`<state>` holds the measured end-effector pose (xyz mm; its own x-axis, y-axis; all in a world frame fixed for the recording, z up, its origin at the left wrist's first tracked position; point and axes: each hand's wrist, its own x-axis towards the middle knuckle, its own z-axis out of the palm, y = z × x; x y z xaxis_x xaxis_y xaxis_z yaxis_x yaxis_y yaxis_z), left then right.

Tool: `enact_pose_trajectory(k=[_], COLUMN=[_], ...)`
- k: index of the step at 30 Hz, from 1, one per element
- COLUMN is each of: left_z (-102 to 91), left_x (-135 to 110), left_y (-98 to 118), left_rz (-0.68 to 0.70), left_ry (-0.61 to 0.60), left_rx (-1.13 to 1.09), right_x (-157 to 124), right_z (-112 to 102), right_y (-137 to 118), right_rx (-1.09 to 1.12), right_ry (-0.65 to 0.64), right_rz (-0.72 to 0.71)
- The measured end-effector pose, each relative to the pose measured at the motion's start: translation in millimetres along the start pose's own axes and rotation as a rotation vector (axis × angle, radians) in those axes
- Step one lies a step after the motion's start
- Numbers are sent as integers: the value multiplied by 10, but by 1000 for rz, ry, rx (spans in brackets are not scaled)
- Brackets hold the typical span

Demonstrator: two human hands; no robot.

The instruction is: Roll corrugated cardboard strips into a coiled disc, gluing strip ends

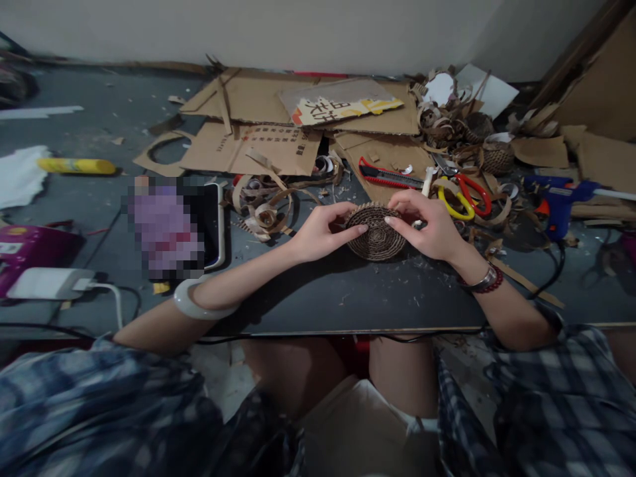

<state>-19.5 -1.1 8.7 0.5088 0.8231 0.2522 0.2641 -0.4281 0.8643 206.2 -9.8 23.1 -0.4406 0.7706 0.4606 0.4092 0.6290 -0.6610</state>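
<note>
1. Both hands are on a coiled cardboard disc (376, 232), a tight spiral of corrugated strip with a ridged, rough edge. It's in the middle of the dark tabletop (348, 298), between the hands, and I can't tell if it's touching the table.
2. The left hand (322, 232) and right hand (427, 225) pinch it from opposite sides, fingertips clamped on the rim.
3. Just behind it sits a red-and-black box cutter (390, 173) on flat brown cardboard sheets (248, 149).
4. To the right are red-and-yellow scissors (464, 197), round coiled cardboard baskets (497, 158) and a blue glue gun (556, 199).
5. Curly cardboard strips (263, 215) lie left of the hands, beside a pixelated phone (171, 225).
6. There's a smooth white bangle (199, 301) on the left wrist, and a beaded bracelet (484, 279) on the right.
</note>
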Motion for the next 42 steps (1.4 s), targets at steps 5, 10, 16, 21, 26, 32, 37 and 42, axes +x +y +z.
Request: enact_pose_trajectory(k=[5,10,16,21,26,32,37,42], left_z=[0,-4,-3,-4,4,0,-6,-4], left_x=[-3,0,3,-2,-4,2,4,-4], left_y=[12,15,21,10,-16,-6,0,7], left_rz=[-13,-4,17,11,2,-9,0,1], left_ry=[4,7,2,3,2,2,3,-5], left_rx=[-8,5,9,16,-18,-15,-11,-17], right_x=[-7,-9,4,11,9,-3,-4,4], right_z=[23,27,2,-13,-13,21,29,1], right_y=[22,20,-6,-23,-20,3,0,-29], right_rx=[3,12,33,26,8,15,32,30], right_ry=[11,-5,-7,-5,-8,2,-3,-7], right_rz=[-3,4,0,6,4,-5,0,11])
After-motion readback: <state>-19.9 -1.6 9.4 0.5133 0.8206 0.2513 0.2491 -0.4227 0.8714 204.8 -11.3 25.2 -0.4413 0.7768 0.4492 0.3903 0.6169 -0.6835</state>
